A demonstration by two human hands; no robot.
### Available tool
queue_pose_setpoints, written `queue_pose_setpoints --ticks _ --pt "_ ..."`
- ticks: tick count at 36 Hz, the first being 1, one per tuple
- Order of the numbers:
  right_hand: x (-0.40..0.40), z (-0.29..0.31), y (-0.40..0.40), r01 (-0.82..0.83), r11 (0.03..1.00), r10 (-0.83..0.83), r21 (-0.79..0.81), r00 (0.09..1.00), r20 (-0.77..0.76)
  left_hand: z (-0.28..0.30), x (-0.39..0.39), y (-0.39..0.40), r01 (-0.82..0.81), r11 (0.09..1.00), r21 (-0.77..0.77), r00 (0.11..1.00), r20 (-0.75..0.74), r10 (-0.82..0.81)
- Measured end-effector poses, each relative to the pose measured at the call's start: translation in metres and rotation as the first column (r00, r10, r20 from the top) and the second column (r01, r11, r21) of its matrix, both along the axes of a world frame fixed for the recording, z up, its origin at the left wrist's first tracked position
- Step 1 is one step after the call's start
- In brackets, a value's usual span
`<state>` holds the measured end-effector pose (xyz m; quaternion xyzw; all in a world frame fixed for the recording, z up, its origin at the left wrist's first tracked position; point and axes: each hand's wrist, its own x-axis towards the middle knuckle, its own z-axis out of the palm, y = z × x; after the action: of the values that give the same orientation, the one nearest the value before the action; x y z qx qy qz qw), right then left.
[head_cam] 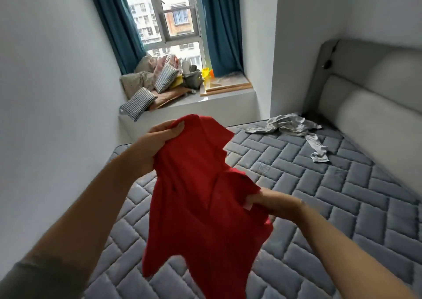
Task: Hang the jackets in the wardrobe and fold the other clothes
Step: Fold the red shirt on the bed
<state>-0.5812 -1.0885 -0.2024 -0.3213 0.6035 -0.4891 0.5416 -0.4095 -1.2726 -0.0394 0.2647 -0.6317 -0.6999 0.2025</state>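
A red shirt [201, 202] hangs in the air over the grey quilted mattress [331, 202]. My left hand [157, 139] grips its upper edge near one shoulder. My right hand [274, 204] pinches the cloth lower down on the right side, with the fingers partly tucked behind the fabric. The shirt's lower part droops loosely toward me. A crumpled light grey garment [290, 127] lies on the mattress at the far end, close to the headboard.
A padded grey headboard [370, 107] runs along the right. At the back, a window ledge [219, 102] holds checked cushions [139, 102], bags and bedding under a window with teal curtains [221, 24]. A white wall closes the left side.
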Motion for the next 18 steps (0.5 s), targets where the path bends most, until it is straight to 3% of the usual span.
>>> queue_pose_setpoints --ticks 3,8,12,15,18 --pt "-0.014 0.012 0.019 0.026 0.999 -0.026 -0.045 1.000 0.005 0.006 -0.013 -0.006 0.033 0.999 0.017 0.996 0.087 -0.034" --pt "-0.041 0.038 0.050 0.290 0.935 -0.224 -0.204 0.929 0.294 0.006 -0.039 -0.010 0.063 0.992 0.106 0.987 0.138 -0.077" --pt "-0.062 0.049 0.073 0.433 0.891 -0.345 -0.137 0.841 0.416 -0.001 -0.063 -0.007 0.124 0.986 0.112 0.976 0.168 -0.142" --pt "-0.073 0.060 0.090 0.436 0.894 -0.340 -0.103 0.810 0.479 -0.005 -0.082 -0.003 0.178 0.980 0.089 0.966 0.174 -0.191" --pt "-0.088 0.064 0.102 0.465 0.883 -0.391 -0.066 0.806 0.445 -0.008 -0.099 -0.002 0.202 0.977 0.061 0.956 0.203 -0.211"
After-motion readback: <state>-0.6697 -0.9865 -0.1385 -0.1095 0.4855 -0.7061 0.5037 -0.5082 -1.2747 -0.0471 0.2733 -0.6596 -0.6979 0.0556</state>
